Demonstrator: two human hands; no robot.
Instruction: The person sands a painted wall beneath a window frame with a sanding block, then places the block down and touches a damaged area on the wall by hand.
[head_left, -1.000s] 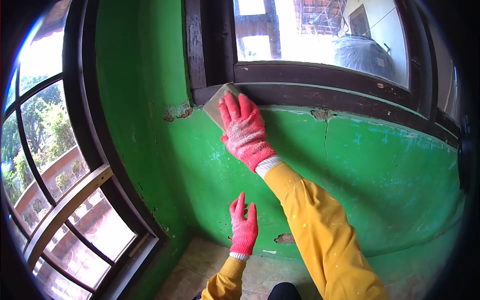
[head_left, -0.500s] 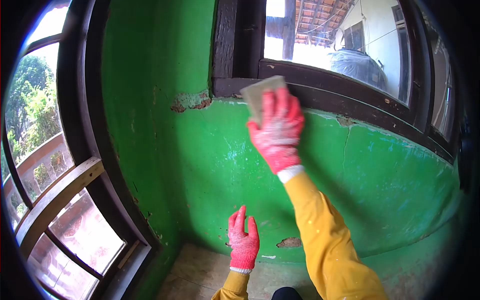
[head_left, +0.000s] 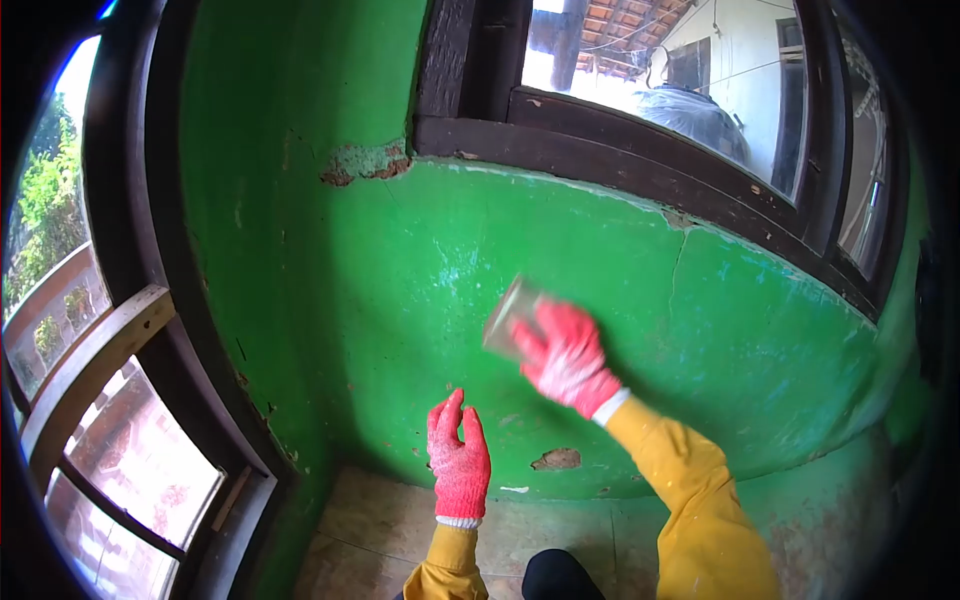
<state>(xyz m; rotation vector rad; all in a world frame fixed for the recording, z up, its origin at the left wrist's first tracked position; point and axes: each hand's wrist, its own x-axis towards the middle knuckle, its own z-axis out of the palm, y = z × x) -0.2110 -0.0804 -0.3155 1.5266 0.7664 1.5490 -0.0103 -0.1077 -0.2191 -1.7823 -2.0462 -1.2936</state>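
Block (head_left: pixel 508 318) — one — in right hand (head_left: pixel 568 355); left hand (head_left: pixel 460 450) open; two gloves (head_left: pixel 462 485).

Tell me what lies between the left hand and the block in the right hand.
In the head view, only green wall shows between the left hand and the block held by the right hand; no object lies there.

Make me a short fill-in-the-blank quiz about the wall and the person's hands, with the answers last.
The hand holding the flat block is the person's ____ one.
The other hand wears a ____.
The wall below the window frame is mostly ____.
The sleeves are ____.

Answers: right; glove; green; yellow.
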